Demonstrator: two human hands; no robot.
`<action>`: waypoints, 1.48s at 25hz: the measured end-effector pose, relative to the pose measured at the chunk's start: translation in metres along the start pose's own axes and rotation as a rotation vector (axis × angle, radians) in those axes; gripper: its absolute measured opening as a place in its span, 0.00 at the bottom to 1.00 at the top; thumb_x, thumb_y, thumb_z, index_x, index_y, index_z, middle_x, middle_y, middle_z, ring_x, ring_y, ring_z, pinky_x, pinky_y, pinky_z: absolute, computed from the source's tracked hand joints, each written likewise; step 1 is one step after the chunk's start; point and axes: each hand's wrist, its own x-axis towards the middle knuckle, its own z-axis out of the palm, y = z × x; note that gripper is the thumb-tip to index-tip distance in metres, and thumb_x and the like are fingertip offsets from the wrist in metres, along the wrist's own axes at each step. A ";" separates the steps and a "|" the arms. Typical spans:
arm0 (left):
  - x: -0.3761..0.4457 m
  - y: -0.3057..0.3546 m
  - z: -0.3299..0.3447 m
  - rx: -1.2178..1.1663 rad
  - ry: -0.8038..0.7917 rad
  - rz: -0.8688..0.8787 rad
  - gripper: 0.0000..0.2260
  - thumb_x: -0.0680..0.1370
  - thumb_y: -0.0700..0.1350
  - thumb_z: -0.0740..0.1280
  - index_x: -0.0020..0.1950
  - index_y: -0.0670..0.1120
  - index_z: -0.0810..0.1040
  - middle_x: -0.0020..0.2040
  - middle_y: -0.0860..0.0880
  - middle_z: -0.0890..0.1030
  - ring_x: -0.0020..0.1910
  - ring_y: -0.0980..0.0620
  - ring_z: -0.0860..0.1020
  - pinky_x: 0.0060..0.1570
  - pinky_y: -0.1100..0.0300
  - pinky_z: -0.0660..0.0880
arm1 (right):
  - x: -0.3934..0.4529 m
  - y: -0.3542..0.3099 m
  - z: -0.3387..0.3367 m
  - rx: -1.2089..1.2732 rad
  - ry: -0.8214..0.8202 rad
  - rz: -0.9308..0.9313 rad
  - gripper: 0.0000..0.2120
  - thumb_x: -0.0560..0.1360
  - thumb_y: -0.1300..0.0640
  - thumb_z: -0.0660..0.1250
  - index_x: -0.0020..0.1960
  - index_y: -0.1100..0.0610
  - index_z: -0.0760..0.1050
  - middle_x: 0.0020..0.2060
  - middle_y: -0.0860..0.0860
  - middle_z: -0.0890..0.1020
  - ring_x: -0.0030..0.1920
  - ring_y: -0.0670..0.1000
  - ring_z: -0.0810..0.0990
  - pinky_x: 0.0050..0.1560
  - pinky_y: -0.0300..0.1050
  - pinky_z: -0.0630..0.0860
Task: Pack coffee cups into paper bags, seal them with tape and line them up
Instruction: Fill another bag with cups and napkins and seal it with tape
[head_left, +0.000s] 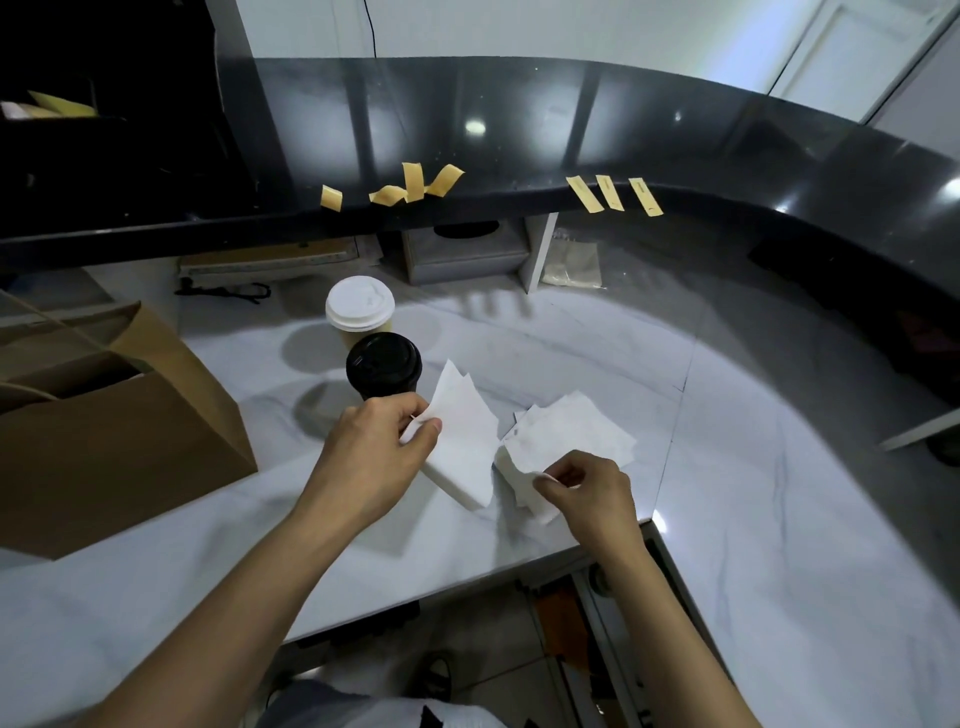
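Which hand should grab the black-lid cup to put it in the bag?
Probably the left hand. It is right beside the black-lid cup, with the paper bag on its side. The right hand is farther off. Both hands pinch napkins.

One head-worn camera is looking forward and steeply down onto the bench (571, 364) from close above its near edge, taking in both forearms and the raised far counter (519, 130).

white napkins (467, 441), tissue box (462, 252)
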 end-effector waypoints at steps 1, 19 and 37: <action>0.000 0.000 0.000 0.000 0.004 -0.002 0.09 0.80 0.50 0.66 0.42 0.48 0.78 0.35 0.49 0.80 0.40 0.47 0.79 0.43 0.46 0.77 | 0.000 -0.002 -0.002 0.067 0.028 0.004 0.07 0.73 0.51 0.76 0.38 0.49 0.81 0.35 0.43 0.83 0.39 0.43 0.82 0.38 0.44 0.79; -0.012 -0.001 -0.022 -0.232 0.043 -0.056 0.16 0.84 0.51 0.60 0.42 0.45 0.79 0.37 0.48 0.82 0.41 0.47 0.82 0.47 0.40 0.79 | -0.056 -0.113 0.040 0.045 0.165 -0.736 0.12 0.77 0.46 0.72 0.58 0.47 0.84 0.57 0.43 0.82 0.60 0.46 0.79 0.60 0.44 0.71; -0.060 -0.038 -0.186 -0.336 0.391 0.025 0.07 0.84 0.51 0.61 0.56 0.61 0.77 0.52 0.67 0.82 0.53 0.67 0.80 0.44 0.68 0.79 | -0.070 -0.253 0.102 0.180 0.229 -0.997 0.28 0.78 0.36 0.65 0.73 0.49 0.71 0.74 0.50 0.68 0.74 0.53 0.68 0.68 0.54 0.71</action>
